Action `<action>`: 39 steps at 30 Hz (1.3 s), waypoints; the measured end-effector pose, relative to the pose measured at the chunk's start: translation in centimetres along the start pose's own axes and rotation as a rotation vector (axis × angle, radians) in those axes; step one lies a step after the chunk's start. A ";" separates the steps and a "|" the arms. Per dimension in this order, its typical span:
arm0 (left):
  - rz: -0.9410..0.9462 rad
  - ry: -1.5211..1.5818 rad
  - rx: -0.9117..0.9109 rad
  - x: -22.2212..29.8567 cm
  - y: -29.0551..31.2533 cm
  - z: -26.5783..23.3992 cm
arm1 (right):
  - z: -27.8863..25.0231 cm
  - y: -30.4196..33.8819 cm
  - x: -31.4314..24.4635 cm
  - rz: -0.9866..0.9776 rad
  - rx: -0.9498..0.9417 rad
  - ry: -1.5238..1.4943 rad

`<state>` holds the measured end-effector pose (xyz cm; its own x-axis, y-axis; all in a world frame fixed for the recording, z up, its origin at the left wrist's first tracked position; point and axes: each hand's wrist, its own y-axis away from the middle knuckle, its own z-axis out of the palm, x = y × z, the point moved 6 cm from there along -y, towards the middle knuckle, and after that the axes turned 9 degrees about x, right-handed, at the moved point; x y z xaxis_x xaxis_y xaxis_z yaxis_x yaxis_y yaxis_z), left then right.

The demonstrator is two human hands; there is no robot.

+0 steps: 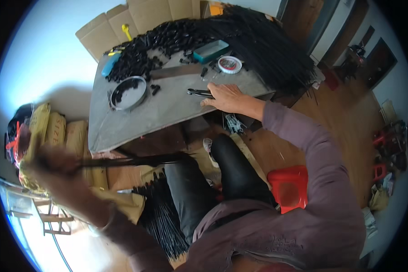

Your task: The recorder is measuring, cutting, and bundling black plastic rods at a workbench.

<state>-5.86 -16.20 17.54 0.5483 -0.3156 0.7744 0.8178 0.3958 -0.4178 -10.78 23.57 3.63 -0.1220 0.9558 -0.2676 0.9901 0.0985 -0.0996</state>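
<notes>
My right hand is closed around the handles of dark pliers over the grey table. Their jaws point left, and nothing shows between them. Out at the left, blurred by motion, my left hand grips a bundle of thin black rods. The rods stretch sideways from the hand to above my left thigh. More black rods lie beside my left leg, their ends fanned downward.
Small black parts are heaped along the table's back, beside a big pile of long black rods. A round tray, a teal box and a white lid-like dish stand on the tabletop. A red stool is at my right.
</notes>
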 end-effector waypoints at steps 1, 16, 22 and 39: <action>0.121 -0.096 -0.001 3.5 -0.6 -0.5 | 0.8 -1.4 1.7 0.053 0.040 0.086; -0.178 -1.535 -0.276 -34.6 24.3 -30.2 | -5.5 -7.6 16.7 0.173 0.659 0.327; -0.587 -1.835 0.010 -35.2 27.5 -35.1 | -5.6 -11.6 19.9 0.349 0.395 0.581; -0.375 -0.880 -0.535 -28.7 14.7 -7.9 | -11.7 -12.8 23.1 0.550 0.271 -0.393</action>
<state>-8.21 -8.16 -14.59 0.1063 0.4728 0.8747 0.9933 -0.0899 -0.0721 -25.50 47.66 9.93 0.3222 0.6718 -0.6670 0.8697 -0.4884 -0.0718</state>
